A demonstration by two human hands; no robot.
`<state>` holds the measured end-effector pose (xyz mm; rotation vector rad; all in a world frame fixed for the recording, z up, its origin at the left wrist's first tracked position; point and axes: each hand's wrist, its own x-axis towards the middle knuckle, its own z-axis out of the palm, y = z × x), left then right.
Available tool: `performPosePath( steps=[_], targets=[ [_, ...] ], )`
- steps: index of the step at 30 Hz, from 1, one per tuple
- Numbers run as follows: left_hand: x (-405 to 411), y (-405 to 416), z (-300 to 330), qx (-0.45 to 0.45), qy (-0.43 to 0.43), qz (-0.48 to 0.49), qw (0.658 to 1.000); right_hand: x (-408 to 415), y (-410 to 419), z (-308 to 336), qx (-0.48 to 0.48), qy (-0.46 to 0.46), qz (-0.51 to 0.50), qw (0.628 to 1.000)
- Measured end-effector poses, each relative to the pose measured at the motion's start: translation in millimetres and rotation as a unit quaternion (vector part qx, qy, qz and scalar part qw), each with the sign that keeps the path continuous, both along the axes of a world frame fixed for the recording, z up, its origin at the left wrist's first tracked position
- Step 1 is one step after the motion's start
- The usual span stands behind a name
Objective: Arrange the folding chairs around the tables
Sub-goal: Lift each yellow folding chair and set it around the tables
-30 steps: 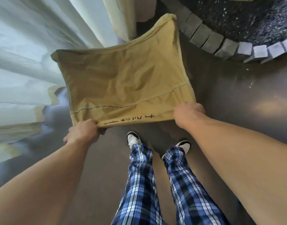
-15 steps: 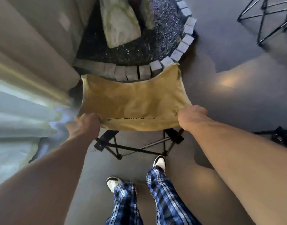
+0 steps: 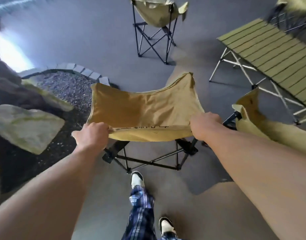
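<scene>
Arms stretched forward and down, both reaching the near top edge of a tan folding chair (image 3: 143, 110). Left hand (image 3: 93, 134) curled over the left corner of that edge, fingers wrapped into the fabric; right hand (image 3: 205, 124) clamped the same way on the right corner, knuckles up. Fabric pulled taut between the two grips, long axis running left to right across the view, printed strip along the near edge, far edge sagging in a curve toward the slatted table (image 3: 276, 61). Black crossed frame (image 3: 148, 160) hanging below the cloth, just ahead of a white shoe (image 3: 137, 178); whether its feet touch the grey floor (image 3: 79, 40) cannot be told.

Chairs in view, four: the held one; a second (image 3: 157, 19) standing open farther off at top centre; a third (image 3: 249, 116) just beside the right forearm, between it and the table; a fourth (image 3: 294, 9), partly cropped, behind the table at top right. Tables, one. Gravel bed (image 3: 65, 87) with stone edging and rocks (image 3: 26, 125) on the left.
</scene>
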<state>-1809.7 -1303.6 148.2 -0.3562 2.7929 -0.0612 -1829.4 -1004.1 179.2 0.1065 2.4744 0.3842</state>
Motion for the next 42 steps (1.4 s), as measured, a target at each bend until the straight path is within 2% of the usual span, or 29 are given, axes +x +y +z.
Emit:
performPosePath(
  steps=[3,8,12,19,26,33,39,42],
  targets=[
    [-79.1,9.8,-2.5,-0.003,0.01,-0.047,0.999,-51.4,15.6,-3.6,-0.015,0.018,-0.035,0.999],
    [-226.2,19.0,-19.6,0.044,0.023,-0.106,0.993,-142.4,30.4,-5.3,-0.012,0.019,-0.073,0.997],
    [-316.2,54.8,-8.7,0.014,0.021,-0.171,0.985,-195.3,51.4,-11.7,-0.022,0.032,-0.133,0.99],
    [-445.2,182.0,-17.8,-0.012,-0.016,-0.291,0.956,-247.0,131.8,-35.8,-0.027,0.001,-0.241,0.97],
    [-524.3,291.4,-47.9,-0.04,-0.065,-0.349,0.934,-309.0,215.0,-58.6,-0.028,-0.028,-0.312,0.949],
    [-593.8,363.9,-73.0,-0.057,-0.069,-0.396,0.914,-349.8,261.1,-87.2,-0.038,-0.003,-0.375,0.926],
    [-628.8,378.7,-112.8,-0.117,-0.108,-0.446,0.881,-367.6,240.7,-136.0,-0.101,-0.022,-0.497,0.861],
    [-644.2,370.5,-136.8,-0.164,-0.166,-0.423,0.876,-375.1,209.9,-164.1,-0.135,-0.062,-0.552,0.821]
  ],
)
